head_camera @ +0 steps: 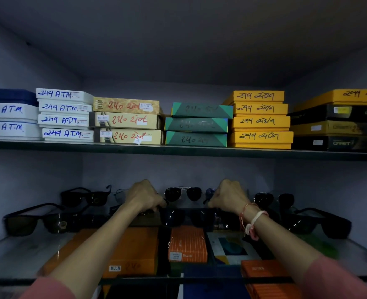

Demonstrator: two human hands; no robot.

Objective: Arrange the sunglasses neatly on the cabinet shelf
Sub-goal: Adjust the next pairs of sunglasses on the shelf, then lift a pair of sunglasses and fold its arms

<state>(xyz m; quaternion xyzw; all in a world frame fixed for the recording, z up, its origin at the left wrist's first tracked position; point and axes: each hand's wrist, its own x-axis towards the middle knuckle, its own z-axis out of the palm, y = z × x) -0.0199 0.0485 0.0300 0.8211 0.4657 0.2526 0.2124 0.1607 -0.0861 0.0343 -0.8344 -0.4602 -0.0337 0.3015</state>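
Both my hands reach into the lower glass shelf (16, 255). My left hand (143, 196) and my right hand (229, 196) are each closed on one end of a pair of black sunglasses (187, 216) in the middle of the front row. Behind them stands a pair of aviator sunglasses (183, 194). More black sunglasses sit left, one pair (40, 221) in front and another (85, 196) behind. Further dark pairs stand at the right (320, 223) and back right (274, 199).
The upper shelf (178, 150) carries stacks of labelled boxes: white (65, 114), cream (126, 121), green (197, 125), yellow (260, 121) and black-and-yellow (338, 128). Orange boxes (187, 244) show through the glass from below. The cabinet's side walls close in left and right.
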